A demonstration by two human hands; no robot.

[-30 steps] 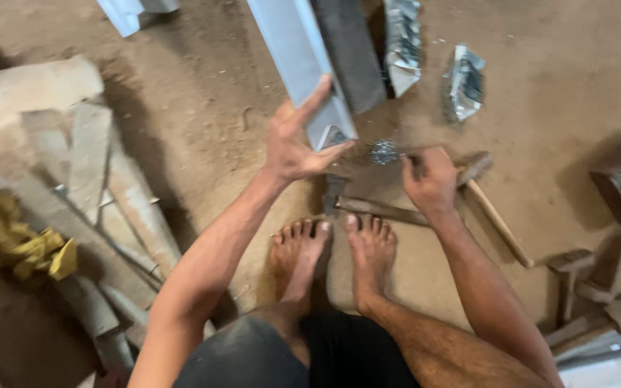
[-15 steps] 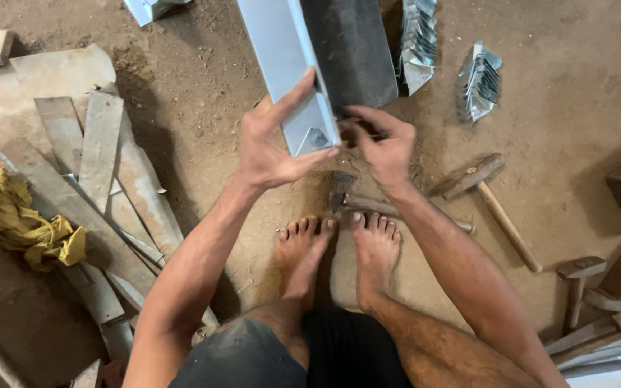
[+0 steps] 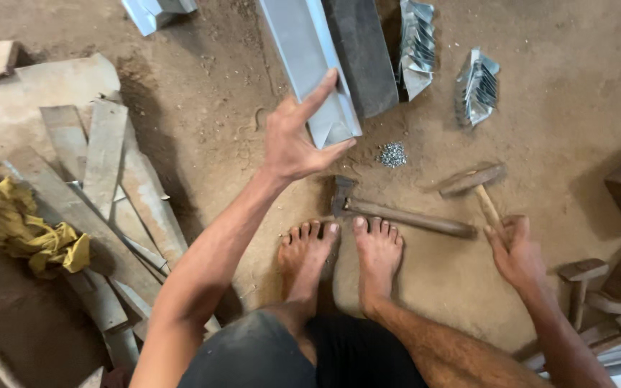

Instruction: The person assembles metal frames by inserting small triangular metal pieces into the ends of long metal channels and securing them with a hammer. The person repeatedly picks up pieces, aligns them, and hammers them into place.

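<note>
Gripping mallet [image 3: 477, 188] now, right hand [image 3: 517, 253] moved from sheet-metal channel [image 3: 309, 65], left hand [image 3: 297, 136] stays

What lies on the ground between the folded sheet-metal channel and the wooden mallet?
In the head view, a small pile of nails lies on the dirt between the sheet-metal channel, held by the left hand, and the wooden mallet, whose handle the right hand grips.

Mallet handle [image 3: 489, 208] end under fingers [image 3: 506, 233]
</note>
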